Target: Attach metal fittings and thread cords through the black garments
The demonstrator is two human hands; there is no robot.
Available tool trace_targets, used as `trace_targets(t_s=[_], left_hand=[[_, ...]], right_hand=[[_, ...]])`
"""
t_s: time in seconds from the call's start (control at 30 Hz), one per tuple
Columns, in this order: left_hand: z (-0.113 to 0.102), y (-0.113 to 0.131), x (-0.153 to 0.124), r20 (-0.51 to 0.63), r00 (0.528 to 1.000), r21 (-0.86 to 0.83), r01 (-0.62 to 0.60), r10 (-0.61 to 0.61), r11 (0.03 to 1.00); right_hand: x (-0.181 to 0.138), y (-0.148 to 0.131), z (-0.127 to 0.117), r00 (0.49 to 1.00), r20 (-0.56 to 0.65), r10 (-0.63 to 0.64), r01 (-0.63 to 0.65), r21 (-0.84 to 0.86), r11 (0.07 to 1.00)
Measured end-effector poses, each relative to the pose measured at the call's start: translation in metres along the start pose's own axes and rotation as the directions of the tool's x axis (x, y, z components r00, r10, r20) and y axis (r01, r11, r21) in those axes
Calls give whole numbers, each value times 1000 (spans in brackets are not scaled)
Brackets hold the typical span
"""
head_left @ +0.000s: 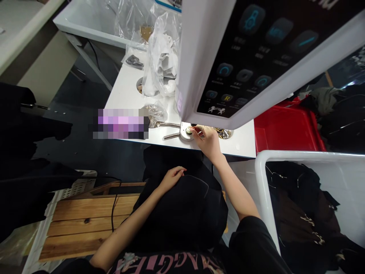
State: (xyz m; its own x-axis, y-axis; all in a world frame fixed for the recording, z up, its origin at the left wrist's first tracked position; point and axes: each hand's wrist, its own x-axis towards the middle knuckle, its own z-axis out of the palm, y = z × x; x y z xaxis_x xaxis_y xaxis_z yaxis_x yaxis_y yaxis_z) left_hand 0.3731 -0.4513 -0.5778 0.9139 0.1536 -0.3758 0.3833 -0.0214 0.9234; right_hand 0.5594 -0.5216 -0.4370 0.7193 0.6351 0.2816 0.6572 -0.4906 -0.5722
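Observation:
My right hand [207, 141] reaches over the white table, its thumb and fingers pinched together at the round metal seat [188, 130] of the machine's base. Whatever small piece lies between those fingertips is too small to make out. Just right of this hand, partly hidden by it, a round hollow holds small metal fasteners [224, 133]. Two springy metal gooseneck tubes [170, 125] stick out to the left of the base. My left hand [172, 179] rests on the black cloth [182, 213] over my lap, fingers loosely extended and holding nothing.
The machine's white head with its black button panel [225, 82] overhangs the table. Plastic bags [164, 57] stand behind. A red bin [288, 129] and a white tub [264, 160] of dark garments are at right. A slatted wooden bench [82, 209] stands at left.

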Motion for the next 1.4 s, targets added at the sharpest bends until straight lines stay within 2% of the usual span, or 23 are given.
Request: trace_targets(t_s=[0.13, 0.2, 0.27, 0.3, 0.37, 0.43, 0.47, 0.53, 0.6, 0.67, 0.77, 0.87, 0.97, 1.03, 1.1, 1.23, 1.3, 1.4], left_hand=[[-2, 6, -3, 10, 1000, 2, -4, 4, 1000], [-6, 14, -8, 62, 997, 19, -48, 47, 999], [-13, 23, -15, 153, 984, 55, -104, 95, 993], [-18, 27, -19, 196, 974, 73, -128, 111, 989], [-28, 36, -28, 231, 965, 106, -152, 125, 983], [-40, 44, -36, 206, 970, 135, -158, 129, 978], [-45, 48, -40, 185, 975, 152, -154, 125, 976], [-55, 56, -49, 149, 982, 186, -146, 119, 972], [-62, 67, -58, 118, 984, 206, -156, 134, 966], [-66, 78, -67, 100, 981, 227, -184, 164, 956], [-68, 99, -79, 95, 974, 274, -223, 204, 936], [-69, 123, -90, 70, 971, 285, -240, 229, 928], [-70, 147, -100, 79, 962, 219, -273, 261, 937], [-70, 161, -106, 144, 940, 125, -328, 310, 936], [-69, 171, -109, 194, 917, 57, -364, 348, 930], [-57, 181, -110, 95, 958, 177, -285, 271, 942], [-48, 180, -108, 57, 968, 241, -252, 246, 937], [-40, 174, -103, 63, 967, 243, -254, 246, 936]], right_hand=[[-5, -7, -12, 998, -53, 34, -32, 40, 999], [-19, -13, -21, 996, -74, 45, -37, 110, 993], [-43, -20, -29, 997, 1, 82, -81, 192, 978], [-57, -23, -33, 990, 88, 109, -126, 220, 967], [-88, -26, -37, 930, 334, 155, -241, 236, 941], [-116, -27, -40, 813, 556, 174, -344, 218, 913], [-127, -26, -41, 754, 631, 182, -393, 212, 895], [-145, -24, -43, 678, 703, 215, -489, 213, 846], [-155, -23, -46, 662, 703, 259, -542, 211, 814], [-159, -24, -49, 688, 671, 276, -532, 207, 821], [-162, -32, -60, 780, 582, 231, -442, 251, 861], [-167, -44, -76, 893, 420, 163, -311, 314, 897], [-172, -57, -90, 960, 241, 143, -231, 388, 892], [-172, -63, -97, 973, 165, 162, -221, 451, 865], [-168, -66, -102, 969, 194, 156, -233, 490, 840], [-151, -69, -110, 932, 359, 58, -221, 432, 874], [-145, -70, -109, 938, 347, 21, -155, 362, 919], [-144, -70, -99, 954, 296, 43, -119, 244, 963]])
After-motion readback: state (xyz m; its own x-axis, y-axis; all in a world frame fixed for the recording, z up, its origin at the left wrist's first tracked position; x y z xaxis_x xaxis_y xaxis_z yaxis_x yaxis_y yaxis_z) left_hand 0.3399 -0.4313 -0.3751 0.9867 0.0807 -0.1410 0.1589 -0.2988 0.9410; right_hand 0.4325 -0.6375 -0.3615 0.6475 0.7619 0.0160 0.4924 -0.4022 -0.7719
